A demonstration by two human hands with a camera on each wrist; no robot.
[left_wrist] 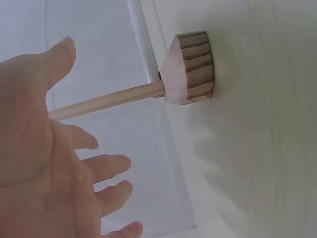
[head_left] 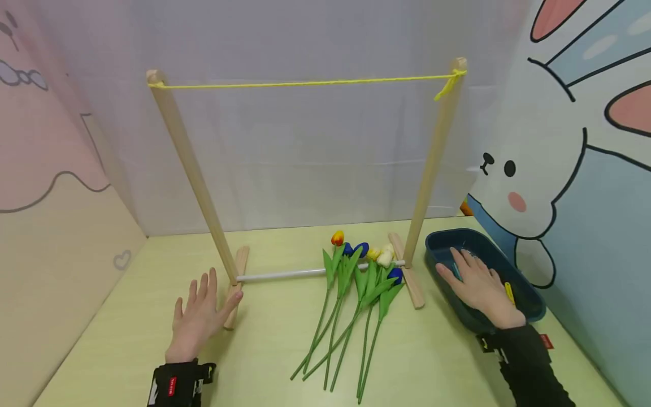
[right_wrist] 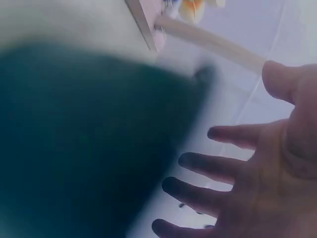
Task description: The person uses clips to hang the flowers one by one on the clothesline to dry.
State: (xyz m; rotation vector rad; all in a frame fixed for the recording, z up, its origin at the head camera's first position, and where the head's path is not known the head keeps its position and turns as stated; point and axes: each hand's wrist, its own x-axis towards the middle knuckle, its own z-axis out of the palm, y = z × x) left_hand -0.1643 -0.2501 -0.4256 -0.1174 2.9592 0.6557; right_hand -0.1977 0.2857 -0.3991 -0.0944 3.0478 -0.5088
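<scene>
Probably light yet stiff, the dark-blue plastic basin (head_left: 458,240) suits a rim hold, left hand (head_left: 197,322) and right hand (head_left: 480,288) both spread.

The cuffs (head_left: 185,383) are black; their labels (head_left: 172,386) red.

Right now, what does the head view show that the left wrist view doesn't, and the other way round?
Only the head view: tulips, a yellow string, a dark blue basin and the right grip.
Only the left wrist view: the palm side of the left grip.
Both: the left grip, a wooden post, its foot and the white backdrop.
</scene>
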